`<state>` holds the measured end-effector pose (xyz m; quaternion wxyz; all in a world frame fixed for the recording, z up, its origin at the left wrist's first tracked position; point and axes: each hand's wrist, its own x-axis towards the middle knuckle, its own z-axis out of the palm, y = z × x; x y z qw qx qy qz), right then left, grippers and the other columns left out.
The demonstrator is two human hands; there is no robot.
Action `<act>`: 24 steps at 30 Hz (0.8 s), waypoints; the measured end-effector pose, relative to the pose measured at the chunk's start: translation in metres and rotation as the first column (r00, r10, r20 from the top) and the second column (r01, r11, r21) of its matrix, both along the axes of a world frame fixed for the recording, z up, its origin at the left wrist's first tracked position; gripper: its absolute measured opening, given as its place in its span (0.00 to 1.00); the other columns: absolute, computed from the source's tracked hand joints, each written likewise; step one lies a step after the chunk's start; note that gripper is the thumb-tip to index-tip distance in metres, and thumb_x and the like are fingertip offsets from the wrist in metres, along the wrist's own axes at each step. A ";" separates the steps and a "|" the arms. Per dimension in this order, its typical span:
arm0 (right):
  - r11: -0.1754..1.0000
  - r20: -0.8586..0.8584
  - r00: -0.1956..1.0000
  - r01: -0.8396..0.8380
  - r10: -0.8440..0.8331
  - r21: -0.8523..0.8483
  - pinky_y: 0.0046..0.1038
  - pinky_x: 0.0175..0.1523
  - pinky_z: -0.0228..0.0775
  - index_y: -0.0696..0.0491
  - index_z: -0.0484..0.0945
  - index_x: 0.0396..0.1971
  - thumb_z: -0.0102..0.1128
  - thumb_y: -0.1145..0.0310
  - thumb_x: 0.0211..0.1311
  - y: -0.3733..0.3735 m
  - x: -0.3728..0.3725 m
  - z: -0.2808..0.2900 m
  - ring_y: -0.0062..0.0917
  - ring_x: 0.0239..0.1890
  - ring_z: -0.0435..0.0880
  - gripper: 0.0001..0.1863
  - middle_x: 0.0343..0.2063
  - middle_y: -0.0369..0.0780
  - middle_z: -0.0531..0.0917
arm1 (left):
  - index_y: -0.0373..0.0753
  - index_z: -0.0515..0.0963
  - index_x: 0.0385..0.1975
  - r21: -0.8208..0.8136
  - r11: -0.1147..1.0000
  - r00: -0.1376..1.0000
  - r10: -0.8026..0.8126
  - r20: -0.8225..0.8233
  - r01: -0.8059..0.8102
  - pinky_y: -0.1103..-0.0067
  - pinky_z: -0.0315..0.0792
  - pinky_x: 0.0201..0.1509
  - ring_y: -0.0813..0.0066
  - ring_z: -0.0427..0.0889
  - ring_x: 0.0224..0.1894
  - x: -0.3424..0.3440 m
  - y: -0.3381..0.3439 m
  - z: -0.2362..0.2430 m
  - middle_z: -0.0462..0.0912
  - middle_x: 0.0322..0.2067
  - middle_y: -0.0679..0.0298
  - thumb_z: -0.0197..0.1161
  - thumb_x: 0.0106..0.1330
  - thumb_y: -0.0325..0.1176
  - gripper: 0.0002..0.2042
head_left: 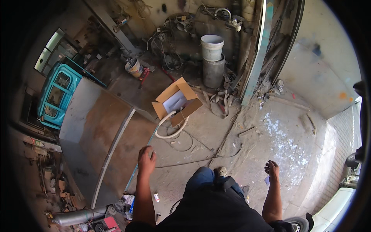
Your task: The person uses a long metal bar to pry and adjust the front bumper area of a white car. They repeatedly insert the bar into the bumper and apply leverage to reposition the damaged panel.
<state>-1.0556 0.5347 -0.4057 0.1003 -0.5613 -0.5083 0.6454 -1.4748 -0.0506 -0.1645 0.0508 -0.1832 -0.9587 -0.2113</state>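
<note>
My left hand hangs beside the rusty truck bed, its thumb apart from loosely bent fingers, and nothing shows in it. Out to the right, my right hand hovers above the floor with its fingers apart, also holding nothing. Ahead of me an open cardboard box sits on the ground with white material inside. A thick cream hose loops out over its near side. A thin blue line runs from near the box down past my left hand.
A white bucket rests on a grey drum at the back. The truck bed with a teal cab fills the left. A black cable and a hammer-like tool lie on the floor. A white vehicle stands lower right.
</note>
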 end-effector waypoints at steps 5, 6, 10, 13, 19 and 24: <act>0.981 0.135 0.991 0.040 -0.014 -0.192 0.34 0.38 0.82 0.54 0.80 0.60 0.56 0.59 0.77 -0.005 -0.002 -0.024 0.32 0.34 0.88 0.20 0.41 0.44 0.88 | 0.35 0.80 0.56 -0.008 0.992 0.984 0.124 -0.126 -0.126 0.58 0.68 0.73 0.45 0.74 0.67 -0.077 0.031 0.033 0.80 0.61 0.49 0.68 0.72 0.34 0.17; 0.971 0.245 0.969 0.075 -0.017 -0.229 0.35 0.39 0.83 0.54 0.79 0.59 0.55 0.59 0.76 -0.015 0.001 -0.031 0.33 0.35 0.88 0.20 0.42 0.44 0.88 | 0.36 0.78 0.59 0.005 0.989 0.983 0.147 -0.113 -0.147 0.57 0.67 0.74 0.45 0.73 0.69 -0.093 0.029 0.036 0.79 0.63 0.48 0.68 0.73 0.35 0.18; 0.935 0.388 0.917 0.061 0.086 -0.350 0.35 0.37 0.84 0.55 0.80 0.59 0.55 0.62 0.76 -0.053 0.001 -0.047 0.35 0.38 0.90 0.18 0.43 0.46 0.88 | 0.37 0.73 0.67 0.026 0.953 0.919 0.298 -0.258 -0.302 0.57 0.67 0.75 0.42 0.71 0.71 -0.171 0.014 0.037 0.75 0.67 0.46 0.66 0.74 0.36 0.24; 0.902 0.462 0.877 0.088 0.131 -0.422 0.37 0.40 0.87 0.56 0.80 0.59 0.54 0.64 0.76 -0.056 -0.022 -0.046 0.35 0.39 0.90 0.19 0.43 0.47 0.89 | 0.31 0.68 0.71 -0.063 0.882 0.829 0.411 -0.380 -0.466 0.56 0.67 0.75 0.38 0.72 0.71 -0.241 -0.002 0.033 0.72 0.70 0.41 0.65 0.75 0.42 0.31; 0.926 0.527 0.849 0.165 0.041 -0.339 0.37 0.38 0.86 0.56 0.79 0.58 0.59 0.62 0.75 0.016 -0.139 -0.022 0.36 0.36 0.90 0.19 0.42 0.46 0.88 | 0.27 0.62 0.75 0.152 0.596 0.609 0.792 0.052 -0.788 0.54 0.70 0.72 0.37 0.72 0.72 -0.365 -0.048 -0.023 0.67 0.74 0.36 0.60 0.77 0.56 0.40; 0.989 0.305 0.951 -0.002 0.047 -0.146 0.35 0.40 0.83 0.55 0.79 0.62 0.59 0.58 0.76 0.110 -0.308 0.014 0.33 0.36 0.89 0.22 0.44 0.45 0.89 | 0.30 0.61 0.77 0.108 0.546 0.539 0.742 0.397 -0.831 0.49 0.75 0.68 0.36 0.77 0.68 -0.426 -0.052 -0.083 0.74 0.69 0.37 0.65 0.73 0.61 0.45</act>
